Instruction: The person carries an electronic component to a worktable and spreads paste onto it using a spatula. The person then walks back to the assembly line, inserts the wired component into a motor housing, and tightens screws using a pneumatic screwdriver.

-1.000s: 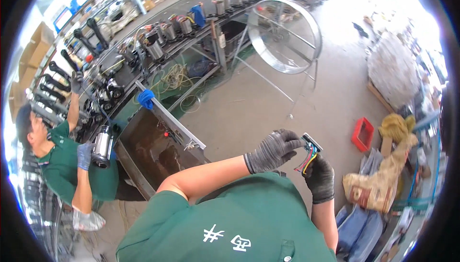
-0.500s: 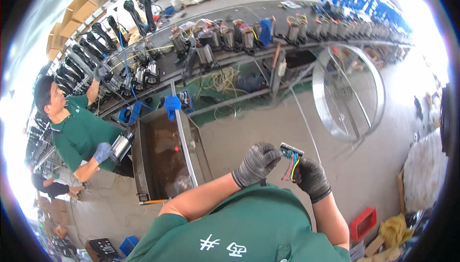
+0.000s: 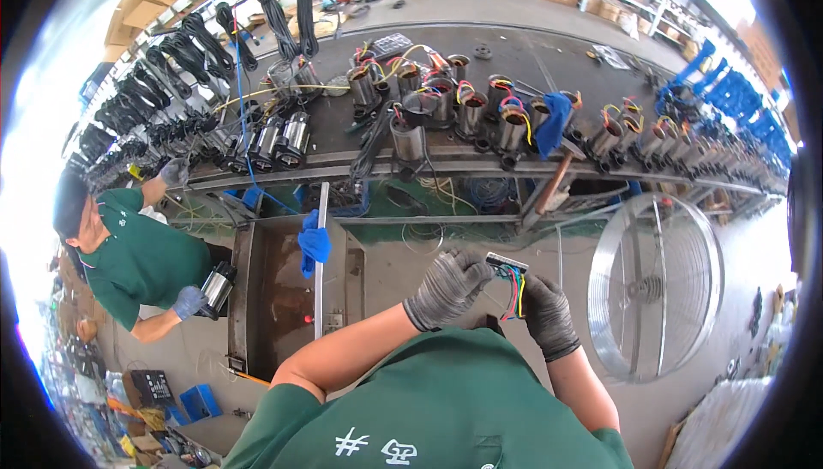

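In front of my chest is a small slim block point(image 3: 507, 262) with a row of pale marks along its edge and coloured wires point(image 3: 518, 293) hanging below it. My left hand point(image 3: 449, 287), in a grey knit glove, has thumb and fingers pinched together at the block's left end. Curled behind its right end and the wires is my right hand point(image 3: 549, 315), gloved in darker grey; its fingertips are partly hidden. To my left a co-worker point(image 3: 146, 246) in a green shirt holds a metal motor cylinder point(image 3: 218, 287) in one gloved hand, the other reaching toward the bench.
Across the front runs a long dark workbench point(image 3: 506, 45) lined with open metal motor housings point(image 3: 408, 139) and coiled black cables point(image 3: 273, 19). A hammer point(image 3: 555, 179) leans at its edge. A metal trough point(image 3: 279, 297) stands at my left, a large round wire fan guard point(image 3: 656, 289) at my right.
My view has turned, so the bench now lies more level and nearer. Both hands stay at the wired block, with only slight shifts. The co-worker still holds the cylinder.
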Action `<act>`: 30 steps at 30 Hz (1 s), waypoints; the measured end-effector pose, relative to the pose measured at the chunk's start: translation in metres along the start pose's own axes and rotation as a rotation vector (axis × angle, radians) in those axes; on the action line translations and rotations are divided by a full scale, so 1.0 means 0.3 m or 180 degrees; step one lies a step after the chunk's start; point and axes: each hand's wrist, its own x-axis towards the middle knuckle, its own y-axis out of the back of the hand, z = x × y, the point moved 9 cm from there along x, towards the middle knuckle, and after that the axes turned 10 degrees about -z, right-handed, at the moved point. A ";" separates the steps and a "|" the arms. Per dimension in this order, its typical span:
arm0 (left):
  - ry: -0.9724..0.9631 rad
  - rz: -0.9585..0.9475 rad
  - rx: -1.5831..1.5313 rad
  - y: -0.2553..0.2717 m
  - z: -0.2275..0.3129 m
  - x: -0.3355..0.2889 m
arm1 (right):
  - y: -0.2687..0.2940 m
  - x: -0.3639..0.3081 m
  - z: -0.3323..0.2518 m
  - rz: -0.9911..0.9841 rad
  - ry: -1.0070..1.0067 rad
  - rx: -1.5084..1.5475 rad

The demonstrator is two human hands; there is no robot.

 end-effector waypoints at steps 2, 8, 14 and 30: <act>0.0037 0.0004 0.0022 0.030 -0.097 0.049 | -0.035 0.120 -0.069 -0.0052 0.0005 -0.0227; 0.0619 0.0193 0.0460 0.084 -0.429 0.199 | -0.183 0.534 -0.336 -0.0940 0.1234 -0.2131; 0.1500 0.0164 0.0700 0.142 -0.718 0.356 | -0.335 0.908 -0.538 -0.1484 0.2014 -0.3486; 0.2077 -0.0052 0.0116 0.342 -1.402 0.471 | -0.660 1.408 -0.538 -0.2043 0.2235 -0.4163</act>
